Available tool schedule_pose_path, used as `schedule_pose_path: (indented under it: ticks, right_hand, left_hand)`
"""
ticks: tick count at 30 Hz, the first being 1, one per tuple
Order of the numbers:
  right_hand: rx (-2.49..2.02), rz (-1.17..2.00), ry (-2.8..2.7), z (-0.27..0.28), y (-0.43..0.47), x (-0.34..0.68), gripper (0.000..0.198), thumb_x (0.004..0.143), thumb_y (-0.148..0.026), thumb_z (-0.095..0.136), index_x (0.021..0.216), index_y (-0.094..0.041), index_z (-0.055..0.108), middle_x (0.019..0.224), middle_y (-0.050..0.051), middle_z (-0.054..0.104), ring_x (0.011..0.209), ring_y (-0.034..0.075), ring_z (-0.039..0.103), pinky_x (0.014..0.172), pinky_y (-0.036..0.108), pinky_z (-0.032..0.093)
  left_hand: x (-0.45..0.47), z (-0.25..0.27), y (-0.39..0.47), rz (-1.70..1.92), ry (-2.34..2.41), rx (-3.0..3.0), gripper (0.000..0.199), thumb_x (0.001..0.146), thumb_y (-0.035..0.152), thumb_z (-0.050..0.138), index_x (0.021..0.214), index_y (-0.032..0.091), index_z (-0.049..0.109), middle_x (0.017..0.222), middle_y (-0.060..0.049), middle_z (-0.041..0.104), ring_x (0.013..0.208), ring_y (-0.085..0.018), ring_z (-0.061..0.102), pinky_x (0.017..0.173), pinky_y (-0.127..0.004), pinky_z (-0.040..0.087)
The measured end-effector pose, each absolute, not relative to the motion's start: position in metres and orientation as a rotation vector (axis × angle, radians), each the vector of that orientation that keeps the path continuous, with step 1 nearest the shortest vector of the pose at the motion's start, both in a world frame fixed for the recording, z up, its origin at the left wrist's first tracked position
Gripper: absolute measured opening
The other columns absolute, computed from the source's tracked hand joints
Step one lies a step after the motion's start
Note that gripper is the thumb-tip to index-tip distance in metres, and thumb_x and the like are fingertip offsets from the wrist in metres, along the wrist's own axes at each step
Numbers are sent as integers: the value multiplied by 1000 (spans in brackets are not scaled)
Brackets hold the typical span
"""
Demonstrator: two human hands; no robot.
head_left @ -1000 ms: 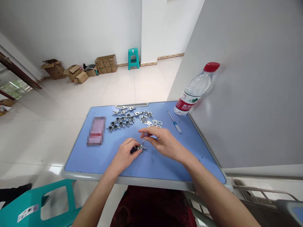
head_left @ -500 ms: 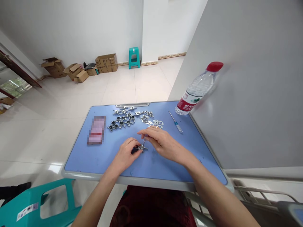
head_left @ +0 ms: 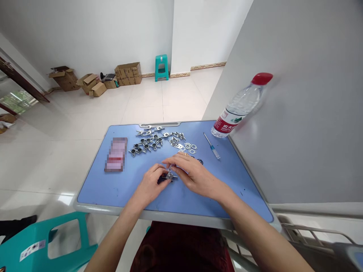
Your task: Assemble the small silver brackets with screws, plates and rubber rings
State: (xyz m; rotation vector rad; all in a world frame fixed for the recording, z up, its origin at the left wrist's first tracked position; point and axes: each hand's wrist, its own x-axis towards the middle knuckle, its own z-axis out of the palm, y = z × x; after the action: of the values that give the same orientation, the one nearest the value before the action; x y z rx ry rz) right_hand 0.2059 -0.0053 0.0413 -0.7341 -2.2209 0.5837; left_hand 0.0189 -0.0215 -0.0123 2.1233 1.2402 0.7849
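My left hand (head_left: 153,182) pinches a small metal fitting (head_left: 170,176) with short arms and holds it down on the blue tabletop. Above it, my right hand (head_left: 189,170) is closed on a small clear-handled screwdriver (head_left: 170,167), its lower end at the middle of the fitting. Fingers hide most of this tool. Beyond my hands lie several metal fittings with black round centres (head_left: 146,146), bare metal brackets (head_left: 149,132) and flat oval metal plates (head_left: 190,146). A black ring (head_left: 200,161) shows just past my right hand.
A longer screwdriver (head_left: 211,146) lies right of the plates. A water bottle (head_left: 227,121) with a red cap stands at the back right edge, near a grey panel (head_left: 306,113). A blurred phone-like object (head_left: 116,155) rests at left. A teal stool (head_left: 36,241) is lower left.
My right hand has tipped the screwdriver and shifted slightly left over the fitting. The black ring beyond the hand has come into sight. My left hand keeps its grip.
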Motion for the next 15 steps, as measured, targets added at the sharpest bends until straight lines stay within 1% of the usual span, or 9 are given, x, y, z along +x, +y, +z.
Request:
schedule_pose_path:
  ticks: [8, 15]
  right_hand:
    - [-783, 575, -2241, 42, -5, 208, 27, 96, -8, 37, 112, -18, 56, 97, 7, 66, 88, 19, 58, 79, 35, 49]
    - [-775, 551, -2268, 41, -5, 207, 24, 96, -9, 37, 109, -18, 56, 96, 8, 66, 87, 20, 58, 78, 34, 49]
  left_hand:
    - [15, -20, -19, 763, 1173, 2190, 12, 91, 15, 55, 98, 21, 62, 106, -4, 63, 98, -19, 62, 87, -35, 53]
    - [13, -23, -18, 769, 1187, 2225, 14, 91, 14, 57, 101, 21, 65, 110, -5, 64, 103, -20, 61, 91, -36, 51]
